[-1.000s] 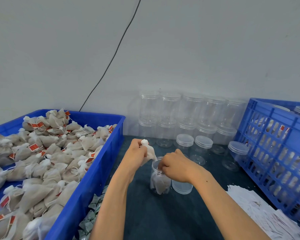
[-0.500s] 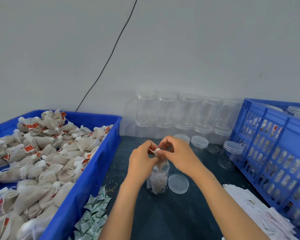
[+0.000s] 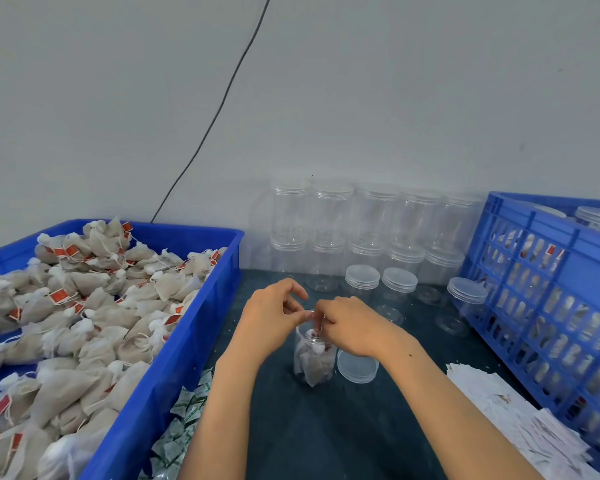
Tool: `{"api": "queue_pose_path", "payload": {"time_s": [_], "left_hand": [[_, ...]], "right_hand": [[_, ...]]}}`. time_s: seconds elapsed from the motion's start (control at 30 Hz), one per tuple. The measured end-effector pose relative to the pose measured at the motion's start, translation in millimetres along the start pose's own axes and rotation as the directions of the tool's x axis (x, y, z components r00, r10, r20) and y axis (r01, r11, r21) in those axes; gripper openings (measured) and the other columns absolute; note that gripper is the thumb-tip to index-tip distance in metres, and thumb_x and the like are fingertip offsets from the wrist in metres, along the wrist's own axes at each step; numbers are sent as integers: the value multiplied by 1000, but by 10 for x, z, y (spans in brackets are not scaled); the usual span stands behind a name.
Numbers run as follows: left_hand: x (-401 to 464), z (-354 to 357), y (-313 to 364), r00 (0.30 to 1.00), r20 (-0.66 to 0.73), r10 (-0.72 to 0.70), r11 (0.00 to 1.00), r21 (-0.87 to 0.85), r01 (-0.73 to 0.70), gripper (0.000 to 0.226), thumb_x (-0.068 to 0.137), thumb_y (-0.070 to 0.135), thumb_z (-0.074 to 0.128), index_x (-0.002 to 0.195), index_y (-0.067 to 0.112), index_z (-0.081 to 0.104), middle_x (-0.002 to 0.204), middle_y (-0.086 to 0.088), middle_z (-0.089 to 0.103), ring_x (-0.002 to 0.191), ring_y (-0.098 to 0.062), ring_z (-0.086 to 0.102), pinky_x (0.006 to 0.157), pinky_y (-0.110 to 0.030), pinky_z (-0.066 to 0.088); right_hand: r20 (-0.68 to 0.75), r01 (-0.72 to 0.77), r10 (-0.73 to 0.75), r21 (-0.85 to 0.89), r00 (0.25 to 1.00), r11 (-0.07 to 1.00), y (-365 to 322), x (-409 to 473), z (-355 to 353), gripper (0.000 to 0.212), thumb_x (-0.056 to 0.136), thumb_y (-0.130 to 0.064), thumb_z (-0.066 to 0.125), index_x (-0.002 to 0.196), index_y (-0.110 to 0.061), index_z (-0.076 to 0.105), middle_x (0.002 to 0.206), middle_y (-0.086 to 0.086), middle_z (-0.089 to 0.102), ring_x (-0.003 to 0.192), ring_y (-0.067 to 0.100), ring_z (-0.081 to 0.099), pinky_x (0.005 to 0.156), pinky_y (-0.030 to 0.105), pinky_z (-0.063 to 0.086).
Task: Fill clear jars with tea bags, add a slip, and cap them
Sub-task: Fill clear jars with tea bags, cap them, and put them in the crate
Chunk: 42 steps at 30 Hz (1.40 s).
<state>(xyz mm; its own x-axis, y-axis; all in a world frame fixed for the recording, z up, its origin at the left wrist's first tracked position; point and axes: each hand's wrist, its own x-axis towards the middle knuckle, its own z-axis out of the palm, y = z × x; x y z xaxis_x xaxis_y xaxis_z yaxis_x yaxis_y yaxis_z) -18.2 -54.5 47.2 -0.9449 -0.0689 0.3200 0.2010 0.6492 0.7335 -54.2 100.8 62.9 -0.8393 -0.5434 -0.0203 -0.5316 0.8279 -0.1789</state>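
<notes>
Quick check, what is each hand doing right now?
Left hand: pinching something small over the clear plastic jar.
Right hand: fingers inside the jar mouth; grip unclear.

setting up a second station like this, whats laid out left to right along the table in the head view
blue tray of tea bags → green-and-white packets → open jar under both hands → loose lid → pile of white paper slips → blue slatted crate
</notes>
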Motion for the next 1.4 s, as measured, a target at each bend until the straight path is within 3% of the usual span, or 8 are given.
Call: {"api": "queue_pose_path", "payload": {"time_s": [0.1,0.27,0.43,0.77,0.93,1.1,1.23,1.4], "left_hand": [[-5,10,14,1000,-3,2,1000,7,-2,21,80,22,78,95,22,63,73,9,69,70,-1,63,71,-18,49],[8,47,24,999,-46,-1,1000,21,2,12,89,14,65,98,21,63,80,11,71,78,-1,65,80,-24,53],[37,-3,-41,997,-73,-34,999,23,36,15,95,13,54,98,27,60,82,16,70,77,-2,60,68,-22,46],[-120,-184,-257,980,-10,-201,979,33,201,22,96,9,50,89,28,58,87,11,69,79,-9,63,64,-21,49],[-318,-259,-334,966,53,-251,966,74,247,18,94,8,56,87,25,58,88,5,67,79,-7,62,65,-16,43],[-633,-325,-457,948,56,-312,926,242,290,18,91,1,53,98,15,62,99,2,65,92,-14,61,77,-26,51],[-818,-336,-522,924,79,-374,824,485,292,28,90,6,60,116,14,61,118,-5,59,108,-22,57,90,-31,47],[-920,-276,-506,922,27,-385,727,625,285,29,87,11,67,115,11,60,116,-7,61,106,-24,58,83,-31,45]], "right_hand": [[-1,11,-11,65,1000,998,1,-27,-48,24,88,-14,44,108,-21,56,109,9,66,103,28,54,88,39,43],[-231,114,-77,151,970,982,14,-112,-135,36,86,-4,39,98,-24,66,99,1,69,98,20,55,86,39,47],[-39,75,-81,-137,996,988,-102,-139,-124,51,87,-3,41,118,-33,67,96,3,57,106,24,41,75,30,22],[160,18,22,-242,987,970,-247,-40,-157,41,88,-5,43,119,-17,66,118,16,60,115,31,46,81,35,27],[-55,-26,24,-47,998,999,-222,-154,-168,45,86,-1,44,116,-24,68,124,4,63,118,25,48,96,37,38],[-411,103,17,269,912,958,-356,-324,6,45,83,3,40,105,-25,67,109,-7,63,105,14,50,86,32,43],[-464,189,117,563,878,804,-463,-466,206,46,81,7,38,87,-26,69,98,-10,66,95,8,57,82,29,45],[-440,164,303,754,846,636,-325,-563,310,49,75,15,38,75,-23,69,80,-9,68,68,-4,57,69,13,42]]}}
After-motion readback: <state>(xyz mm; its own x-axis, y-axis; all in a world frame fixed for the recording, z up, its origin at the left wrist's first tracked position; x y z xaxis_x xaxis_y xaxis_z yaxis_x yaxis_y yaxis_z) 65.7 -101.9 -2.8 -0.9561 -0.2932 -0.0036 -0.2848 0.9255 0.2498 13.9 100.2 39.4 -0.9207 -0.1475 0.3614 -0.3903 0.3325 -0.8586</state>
